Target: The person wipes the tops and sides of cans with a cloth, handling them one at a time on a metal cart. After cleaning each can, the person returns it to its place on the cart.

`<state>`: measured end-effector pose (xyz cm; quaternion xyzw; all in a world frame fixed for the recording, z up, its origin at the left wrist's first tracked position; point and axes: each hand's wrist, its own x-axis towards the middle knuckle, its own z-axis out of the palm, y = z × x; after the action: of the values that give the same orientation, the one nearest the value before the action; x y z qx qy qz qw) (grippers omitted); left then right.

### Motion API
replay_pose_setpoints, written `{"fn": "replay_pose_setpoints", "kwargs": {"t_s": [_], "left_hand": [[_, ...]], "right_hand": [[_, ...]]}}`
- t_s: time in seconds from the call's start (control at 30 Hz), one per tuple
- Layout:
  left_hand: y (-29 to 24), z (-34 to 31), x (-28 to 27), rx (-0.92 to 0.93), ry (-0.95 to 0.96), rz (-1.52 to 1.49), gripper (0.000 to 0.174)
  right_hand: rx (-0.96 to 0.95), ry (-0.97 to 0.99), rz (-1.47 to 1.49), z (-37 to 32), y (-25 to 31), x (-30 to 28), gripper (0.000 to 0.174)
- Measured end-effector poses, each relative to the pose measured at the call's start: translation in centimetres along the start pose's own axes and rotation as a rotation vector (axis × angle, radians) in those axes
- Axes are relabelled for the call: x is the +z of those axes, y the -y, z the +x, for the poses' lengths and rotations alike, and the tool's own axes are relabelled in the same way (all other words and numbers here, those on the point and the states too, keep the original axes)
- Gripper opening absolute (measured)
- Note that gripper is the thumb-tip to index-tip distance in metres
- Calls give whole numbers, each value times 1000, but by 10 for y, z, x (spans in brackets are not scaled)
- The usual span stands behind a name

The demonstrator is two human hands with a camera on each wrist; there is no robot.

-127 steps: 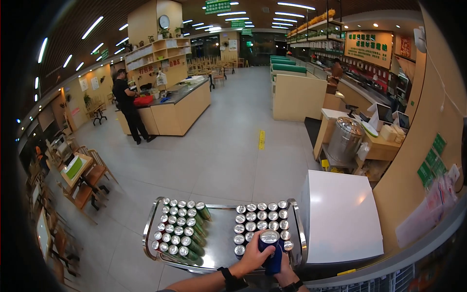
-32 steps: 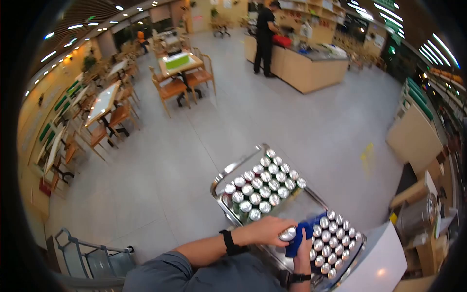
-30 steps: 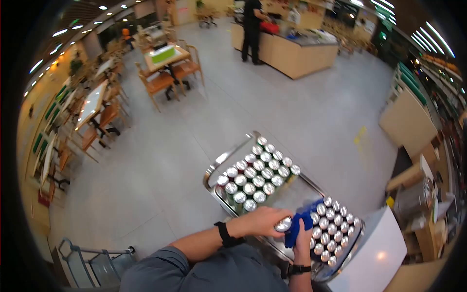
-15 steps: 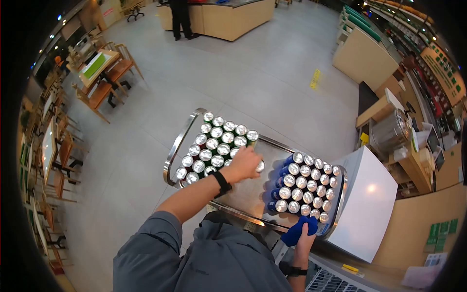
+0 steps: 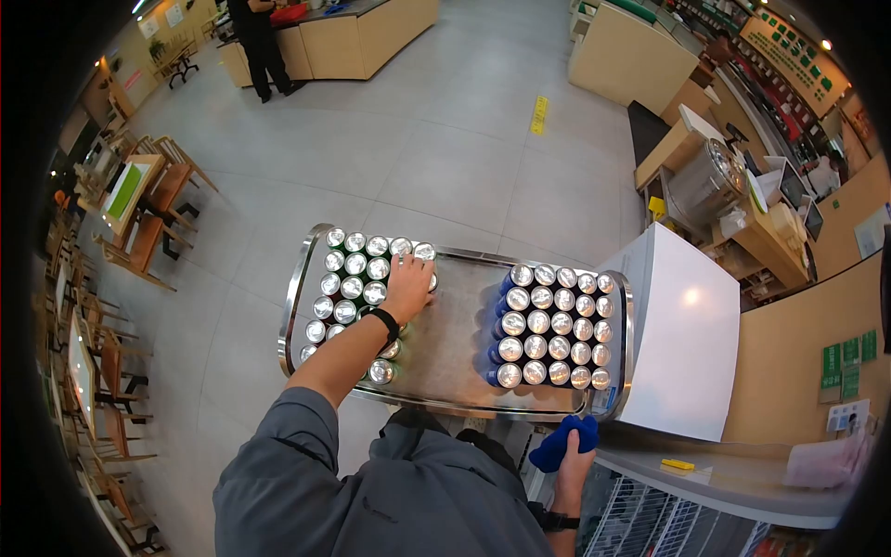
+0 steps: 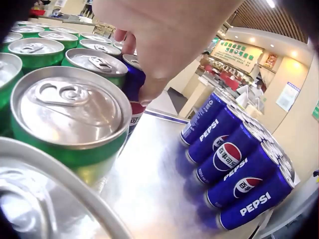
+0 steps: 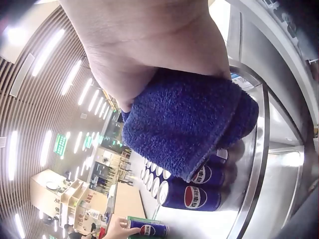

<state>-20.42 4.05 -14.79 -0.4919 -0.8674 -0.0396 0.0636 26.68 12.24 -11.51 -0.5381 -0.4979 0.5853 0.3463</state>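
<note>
In the head view my left hand reaches over the left group of cans. The left wrist view shows its thumb and fingers pinching a blue can beside green cans. My right hand grips a bunched blue cloth just outside the cart's near edge; the cloth fills the middle of the right wrist view. Rows of upright blue cans stand at the right of the metal cart, labelled Pepsi in the left wrist view.
A white-topped box adjoins the cart's right end. Bare metal lies between the two can groups. Below right are wire racks under a ledge with a yellow object. Wooden tables and chairs stand left; a person is at the far counter.
The can in my left hand has gone from beside the cloth to the left group's right side. My right hand, still gripping the cloth, has moved down off the blue cans. The head view has turned.
</note>
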Motion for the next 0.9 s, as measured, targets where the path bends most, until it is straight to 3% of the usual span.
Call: {"fn": "replay_pose_setpoints", "kwargs": {"t_s": [0.27, 0.37, 0.5, 0.67, 0.77, 0.9], "left_hand": [[-8, 2, 4, -81, -7, -13, 60], [-18, -3, -2, -118, -62, -32, 58], [-47, -16, -9, -9, -202, -312, 56], [-122, -51, -13, 308, 48, -772, 57], [-163, -77, -15, 351, 183, -766, 58], [-192, -102, -23, 257, 197, -624, 60]], "right_hand": [[42, 1, -53, 2, 16, 2, 46], [11, 2, -30, 6, 13, 1, 31], [28, 14, -45, 13, 4, -2, 32], [19, 34, -33, 19, 11, 4, 34], [13, 60, -26, 26, 17, 4, 35], [-9, 67, -49, 36, 12, -5, 34]]}}
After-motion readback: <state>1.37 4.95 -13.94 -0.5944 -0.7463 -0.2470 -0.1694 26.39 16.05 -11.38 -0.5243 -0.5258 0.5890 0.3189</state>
